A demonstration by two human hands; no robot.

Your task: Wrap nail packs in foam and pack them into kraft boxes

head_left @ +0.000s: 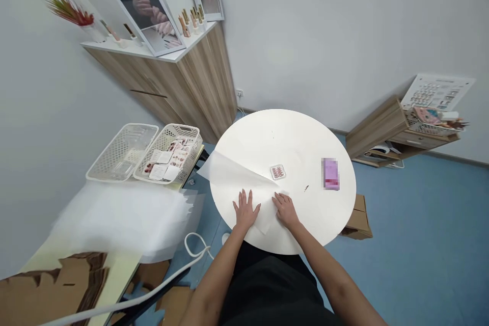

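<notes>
A thin white sheet of paper (225,175) lies over the left part of the round white table (298,132), its far-left corner jutting past the rim. My left hand (246,210) rests flat on the sheet with its fingers spread. Close to the sheet's right end is my right hand (286,210), palm down, its slightly bent fingers apart and touching the paper. Just beyond the hands sits a small clear case (277,172) with pink pieces inside. A tiny dark item (306,188) lies right of my right hand, and a blurred purple packet (330,174) farther right.
At left, a side table carries a stack of white sheets (126,219), two white baskets (114,155) (191,150) and flat cardboard (57,285). A wood-grain cabinet (202,71) stands behind. A low shelf (378,127) and cardboard box (359,216) are at right.
</notes>
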